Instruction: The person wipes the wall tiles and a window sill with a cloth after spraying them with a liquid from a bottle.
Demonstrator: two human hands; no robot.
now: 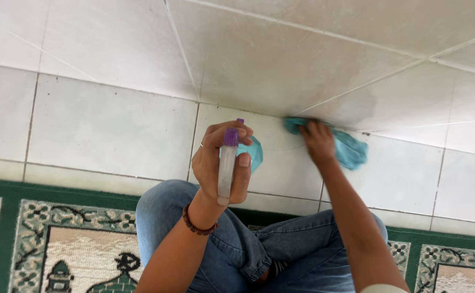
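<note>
Right hand [318, 142] presses a crumpled teal cloth [351, 149] flat-fingered onto the white tiled floor [113, 125] along a grout line, damp patch just beyond, while left hand [221, 163], fingers wrapped, grips a clear purple-topped spray bottle [227, 163] above the knees.

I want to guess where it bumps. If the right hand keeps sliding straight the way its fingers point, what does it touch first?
The right hand presses a teal cloth on the white tiles, fingers pointing toward a grout line. That line likely comes first; beyond it only bare white tile shows.
</note>
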